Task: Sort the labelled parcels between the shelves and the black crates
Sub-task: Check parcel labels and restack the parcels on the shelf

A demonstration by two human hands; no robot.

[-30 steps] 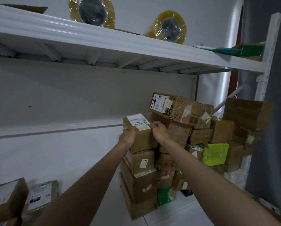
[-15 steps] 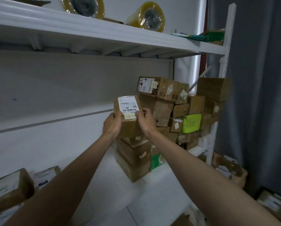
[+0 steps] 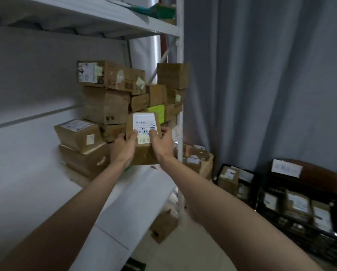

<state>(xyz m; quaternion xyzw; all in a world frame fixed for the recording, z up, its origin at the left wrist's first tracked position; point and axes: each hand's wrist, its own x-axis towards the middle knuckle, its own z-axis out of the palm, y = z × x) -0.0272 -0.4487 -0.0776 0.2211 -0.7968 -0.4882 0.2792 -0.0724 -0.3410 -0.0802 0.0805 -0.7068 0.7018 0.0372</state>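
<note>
While both hands clasp it from either side, a small brown cardboard parcel hangs in the air in front of the shelf stack, label face turned up toward the camera. Its white shipping label carries barcodes, and a pale yellow note with handwriting sits just below that label. The left hand grips the parcel's left side, fingers curled round the edge and thumb pressed on the lower corner of the label. The right hand holds the right side in the same manner, thumb laid on the face beside the note, fingers wrapped behind. Just behind the held parcel stands a pile of brown cartons on the white shelf, among them a bright green package. To the left of the hands a labelled box lies tilted on top of a larger carton. An upper shelf board runs overhead, and a white upright post stands at the shelf's right end. Behind it hangs a grey curtain. On the floor at lower right sit black crates filled with labelled parcels, and another carton lies on the floor beneath the shelf edge.
</note>
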